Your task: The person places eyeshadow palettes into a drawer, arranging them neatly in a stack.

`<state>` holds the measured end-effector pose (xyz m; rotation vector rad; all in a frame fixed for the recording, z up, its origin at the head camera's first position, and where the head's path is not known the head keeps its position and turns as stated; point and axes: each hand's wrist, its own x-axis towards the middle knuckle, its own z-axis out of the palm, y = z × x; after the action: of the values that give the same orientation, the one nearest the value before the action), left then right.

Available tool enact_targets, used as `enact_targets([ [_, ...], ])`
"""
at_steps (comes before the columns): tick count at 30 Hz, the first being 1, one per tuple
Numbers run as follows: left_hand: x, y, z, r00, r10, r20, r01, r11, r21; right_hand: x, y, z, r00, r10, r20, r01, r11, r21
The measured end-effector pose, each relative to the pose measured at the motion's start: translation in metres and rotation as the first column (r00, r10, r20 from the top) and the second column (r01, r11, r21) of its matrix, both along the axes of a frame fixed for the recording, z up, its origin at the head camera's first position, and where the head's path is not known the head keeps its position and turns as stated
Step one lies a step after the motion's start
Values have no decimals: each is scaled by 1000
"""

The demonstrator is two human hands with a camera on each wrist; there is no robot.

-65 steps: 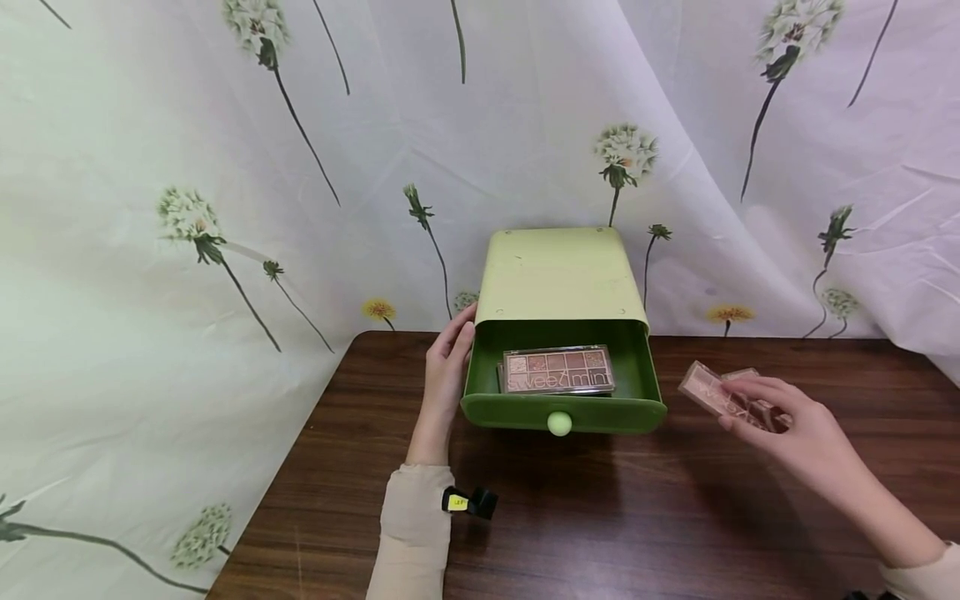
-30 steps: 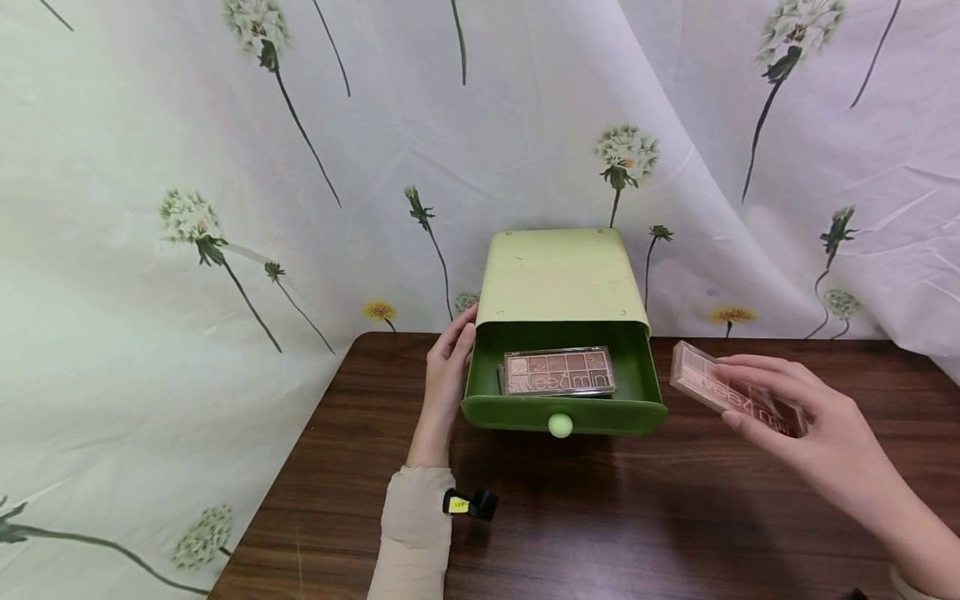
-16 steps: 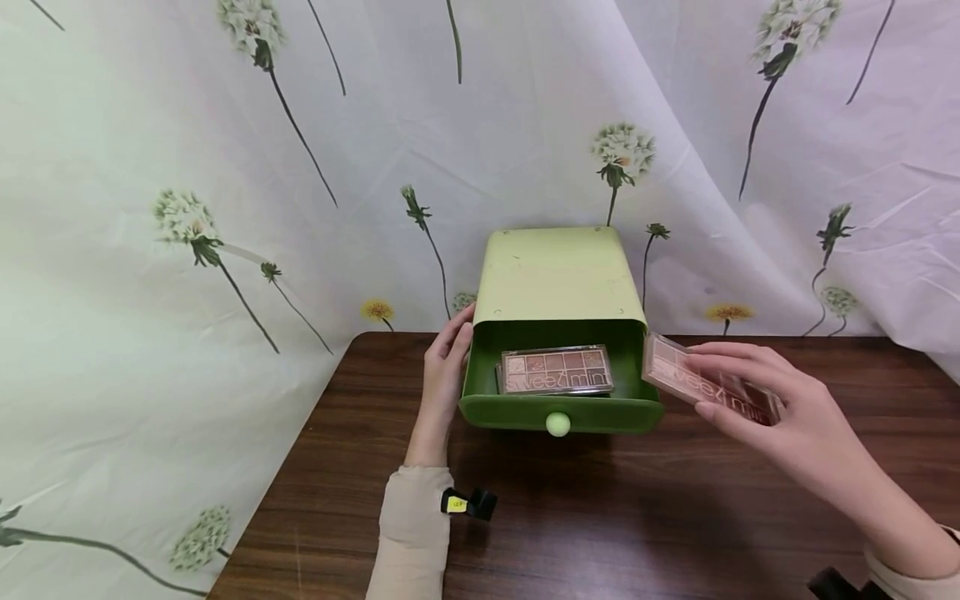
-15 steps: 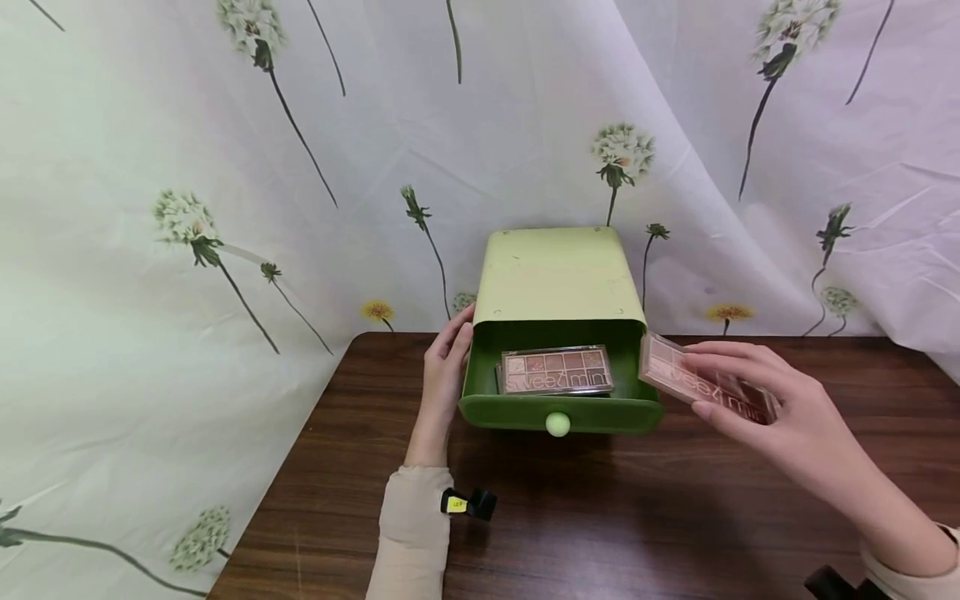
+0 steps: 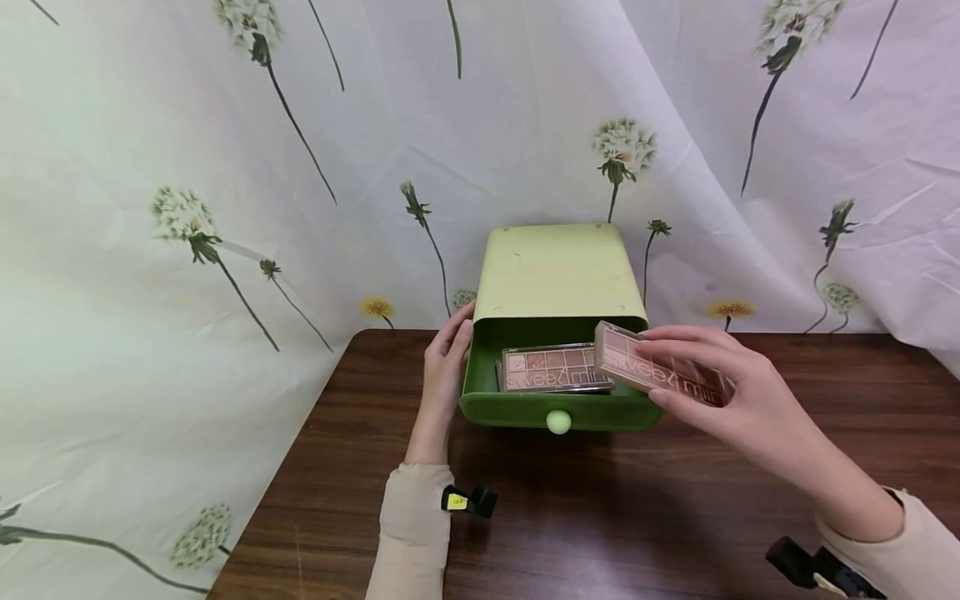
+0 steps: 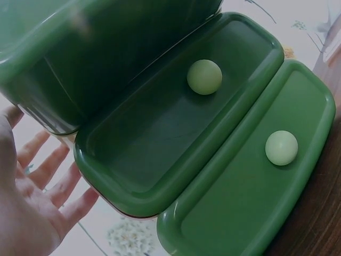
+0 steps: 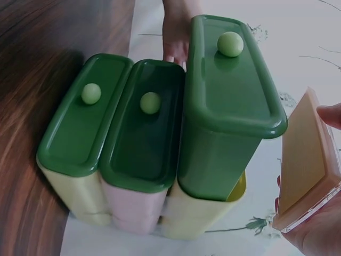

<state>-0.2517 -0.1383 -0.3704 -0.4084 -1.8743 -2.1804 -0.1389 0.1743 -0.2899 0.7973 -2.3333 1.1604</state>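
Observation:
My right hand [image 5: 750, 400] pinches a clear-lidded eyeshadow palette [image 5: 633, 362], thumb below and fingers above. The palette is tilted, its left end over the right part of the green drawer [image 5: 498, 410]. In the right wrist view its plain beige back [image 7: 303, 165] shows beside the drawer. Inside the pulled-out drawer lies another eyeshadow palette [image 5: 547, 371], with an edge of one more showing under it. My left hand [image 5: 444, 379] rests against the left side of the cabinet [image 5: 555, 271], fingers extended in the left wrist view.
Two lower drawers, a middle drawer [image 7: 144, 128] and a bottom drawer [image 7: 85, 128], are pushed in, each with a round pale knob. The cabinet stands at the back of the dark wooden table [image 5: 570, 517], close to a dandelion-print cloth [image 5: 337, 167].
My right hand has carried the palette leftward, from the right of the cabinet to over the drawer's right side. The left hand and the drawer have stayed in place.

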Motion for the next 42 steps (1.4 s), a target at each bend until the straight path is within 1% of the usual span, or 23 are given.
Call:
enact_targets([
  [5, -1, 0, 1, 1000, -10, 3, 10, 1000, 8, -5, -10, 4, 1000, 0, 6, 0, 1000, 4],
  [14, 1, 0, 2, 1000, -2, 12, 3, 1000, -8, -13, -24, 6, 997, 19, 72, -19, 1000, 7],
  [18, 1, 0, 2, 1000, 6, 21, -6, 1000, -12, -18, -30, 5, 994, 65, 92, -66, 998, 11],
  [21, 0, -1, 1, 1000, 13, 25, -13, 1000, -17, -24, -34, 4, 991, 100, 88, -103, 995, 20],
  [27, -2, -1, -1, 1000, 18, 17, -18, 1000, -24, -33, -42, 6, 990, 118, 75, -120, 992, 33],
  [32, -2, -2, 0, 1000, 17, 10, -16, 1000, -27, -39, -46, 6, 986, 136, 100, -140, 989, 43],
  [42, -1, -2, 0, 1000, 7, 13, -7, 1000, -6, -49, -51, 6, 974, 162, 161, -178, 980, 87],
])
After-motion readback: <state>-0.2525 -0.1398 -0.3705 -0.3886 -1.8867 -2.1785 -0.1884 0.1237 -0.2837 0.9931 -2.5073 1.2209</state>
